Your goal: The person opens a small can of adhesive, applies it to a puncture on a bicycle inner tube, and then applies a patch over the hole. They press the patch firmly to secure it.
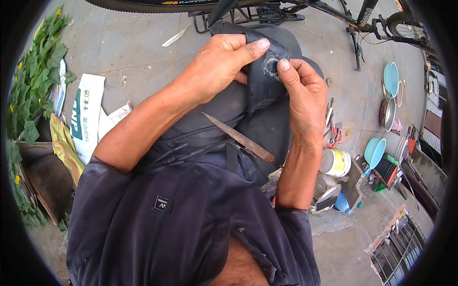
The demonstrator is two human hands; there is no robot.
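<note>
The inner tube [267,95] was matt black rubber, dusty and creased, with a roughened grey patch [272,65]. The file [238,138] was dull, rusted metal, rough along its face. The ground [143,43] was coarse grey concrete. The can [335,162] looked like glossy printed metal, and the bowls [374,151] smooth turquoise plastic.

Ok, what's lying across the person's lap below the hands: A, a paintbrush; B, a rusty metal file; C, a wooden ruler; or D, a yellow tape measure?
B: a long, rust-brown metal file lies slanted on the dark lap, below the left hand and right hand, which pinch the black rubber inner tube.
</note>
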